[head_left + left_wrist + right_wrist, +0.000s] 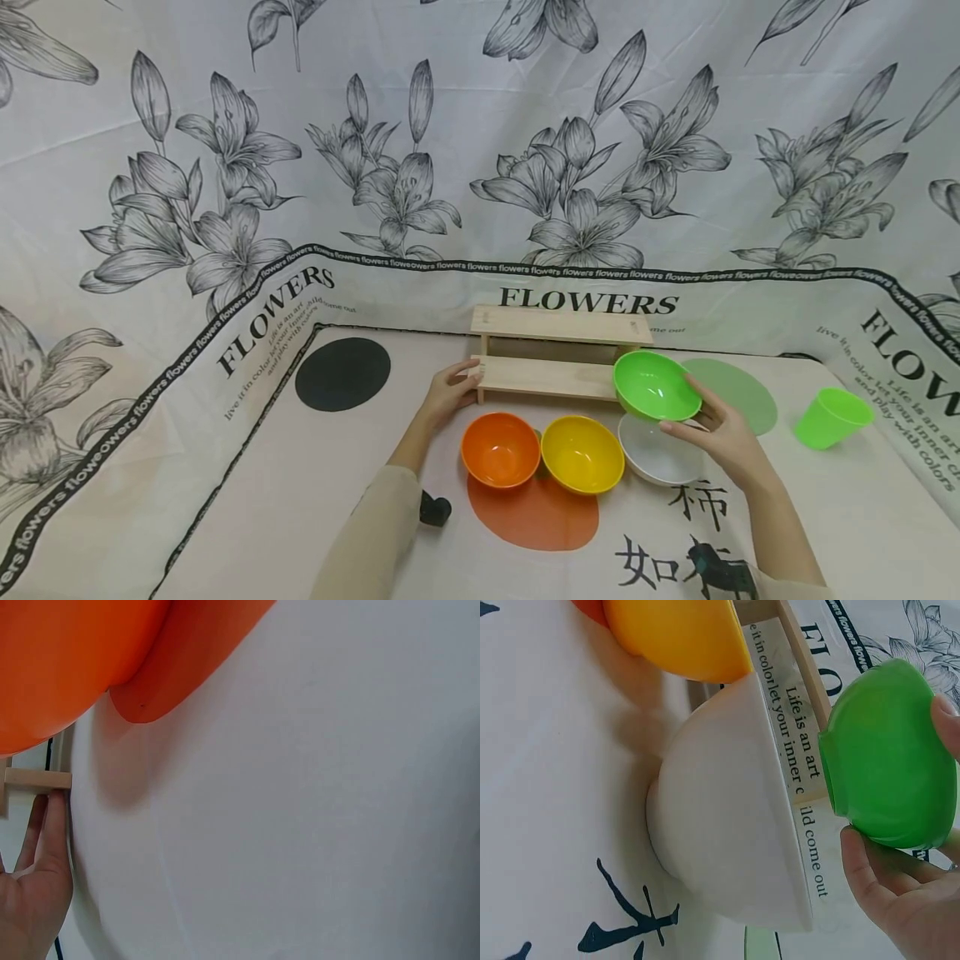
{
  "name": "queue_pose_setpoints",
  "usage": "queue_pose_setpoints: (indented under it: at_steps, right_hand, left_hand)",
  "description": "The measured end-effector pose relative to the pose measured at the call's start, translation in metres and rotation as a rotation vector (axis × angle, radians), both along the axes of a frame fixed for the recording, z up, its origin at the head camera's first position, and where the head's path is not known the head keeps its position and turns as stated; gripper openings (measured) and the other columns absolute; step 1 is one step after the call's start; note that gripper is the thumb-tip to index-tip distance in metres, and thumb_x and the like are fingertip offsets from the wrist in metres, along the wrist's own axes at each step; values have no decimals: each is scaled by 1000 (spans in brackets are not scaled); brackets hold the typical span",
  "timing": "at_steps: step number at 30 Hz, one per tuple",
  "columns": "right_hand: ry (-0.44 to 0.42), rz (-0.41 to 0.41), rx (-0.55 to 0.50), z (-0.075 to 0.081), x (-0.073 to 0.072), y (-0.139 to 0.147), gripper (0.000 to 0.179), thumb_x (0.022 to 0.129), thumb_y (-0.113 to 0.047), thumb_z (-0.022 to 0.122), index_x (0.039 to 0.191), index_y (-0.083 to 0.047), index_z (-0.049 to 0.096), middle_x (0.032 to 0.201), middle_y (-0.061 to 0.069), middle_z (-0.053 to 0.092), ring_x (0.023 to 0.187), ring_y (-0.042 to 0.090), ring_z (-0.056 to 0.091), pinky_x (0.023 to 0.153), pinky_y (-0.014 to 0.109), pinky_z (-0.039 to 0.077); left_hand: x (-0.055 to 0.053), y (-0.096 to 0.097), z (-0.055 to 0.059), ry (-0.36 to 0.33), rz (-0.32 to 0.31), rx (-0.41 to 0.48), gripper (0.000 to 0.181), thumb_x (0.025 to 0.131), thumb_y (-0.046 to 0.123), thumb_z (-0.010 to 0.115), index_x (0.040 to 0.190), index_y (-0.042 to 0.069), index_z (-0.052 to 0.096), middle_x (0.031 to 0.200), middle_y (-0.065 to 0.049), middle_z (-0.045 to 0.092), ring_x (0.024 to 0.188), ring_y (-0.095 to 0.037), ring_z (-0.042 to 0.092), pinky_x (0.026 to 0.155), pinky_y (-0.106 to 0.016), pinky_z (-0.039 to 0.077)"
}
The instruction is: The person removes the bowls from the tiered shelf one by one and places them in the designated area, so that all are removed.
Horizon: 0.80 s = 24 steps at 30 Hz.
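Note:
My right hand (716, 433) grips a green bowl (654, 387) by its right side, thumb near and fingers behind. The bowl is raised above a white bowl (660, 454) and overlaps the right end of a two-tier wooden rack (551, 377). In the right wrist view the green bowl (892, 757) hangs apart from the white one (720, 802). At the rack's left end is my left hand (450, 392); in the left wrist view its fingertips touch the wooden end piece (37, 778). An orange bowl (501, 450) and a yellow bowl (582, 454) stand before the rack.
A green cup (832, 418) stands tilted-looking at the right. Printed on the cloth are a black oval (342, 374), a green oval (738, 392) and an orange shape (532, 521). A flower-patterned cloth (420, 208) rises behind the rack.

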State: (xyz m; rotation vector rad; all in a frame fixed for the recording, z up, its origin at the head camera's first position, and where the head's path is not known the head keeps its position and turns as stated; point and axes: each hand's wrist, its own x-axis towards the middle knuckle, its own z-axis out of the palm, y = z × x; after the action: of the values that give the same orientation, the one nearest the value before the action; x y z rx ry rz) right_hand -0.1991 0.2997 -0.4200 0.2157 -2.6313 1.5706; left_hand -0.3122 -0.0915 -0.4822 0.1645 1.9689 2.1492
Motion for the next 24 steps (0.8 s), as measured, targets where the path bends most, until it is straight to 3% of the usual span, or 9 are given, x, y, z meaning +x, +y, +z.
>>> queue_pose_setpoints:
  at_steps: [2, 5, 7, 9, 11, 14, 24]
  right_hand:
    - [1, -3, -3, -1, 2, 5, 86, 87, -14, 68, 150, -3, 11, 150, 31, 17, 110, -3, 44, 84, 2, 40]
    - [4, -21, -6, -8, 3, 13, 86, 87, -14, 68, 151, -7, 11, 151, 28, 16, 120, 13, 47, 84, 2, 39]
    - [-2, -22, -5, -11, 5, 18, 86, 88, -15, 67, 152, -9, 10, 152, 27, 14, 127, 30, 42, 85, 2, 39]
    - [-8, -31, -4, -13, 9, 22, 85, 88, -15, 67, 152, -10, 10, 152, 27, 13, 127, 23, 42, 85, 2, 39]
    - [-3, -40, -6, -13, 13, 25, 85, 89, -14, 66, 152, -10, 10, 152, 28, 14, 121, 4, 45, 85, 2, 39]
    - [-13, -49, 11, -10, 18, 29, 85, 89, -16, 66, 152, -9, 9, 151, 31, 12, 110, -13, 39, 84, 1, 38]
    - [-42, -94, 24, -14, 27, 46, 83, 91, -15, 63, 152, -9, 6, 151, 31, 8, 109, -15, 37, 84, 0, 37]
  left_hand:
    - [-2, 0, -3, 0, -3, -1, 46, 93, 10, 59, 136, -1, 47, 127, -30, 50, 106, -29, 58, 93, -47, 48]
    - [-8, 0, -12, 5, 4, -4, 47, 93, 11, 60, 137, 0, 46, 129, -30, 49, 108, -32, 57, 93, -47, 48]
    - [-11, 0, -18, 6, 10, -5, 48, 93, 12, 60, 137, 1, 46, 130, -30, 48, 110, -33, 57, 93, -47, 48]
    - [-14, 0, -22, 9, 20, -4, 48, 93, 13, 61, 137, 1, 47, 130, -30, 48, 111, -34, 56, 92, -47, 49]
    - [-14, 1, -23, 10, 27, -2, 48, 92, 15, 62, 136, 2, 48, 129, -29, 49, 110, -33, 57, 91, -45, 50]
    - [-15, 1, -24, 1, 38, 6, 47, 91, 15, 64, 135, 4, 51, 127, -28, 51, 108, -31, 58, 90, -42, 51]
    - [-16, 2, -24, -5, 46, 18, 46, 90, 14, 64, 133, 5, 53, 126, -27, 53, 108, -31, 58, 88, -40, 52]
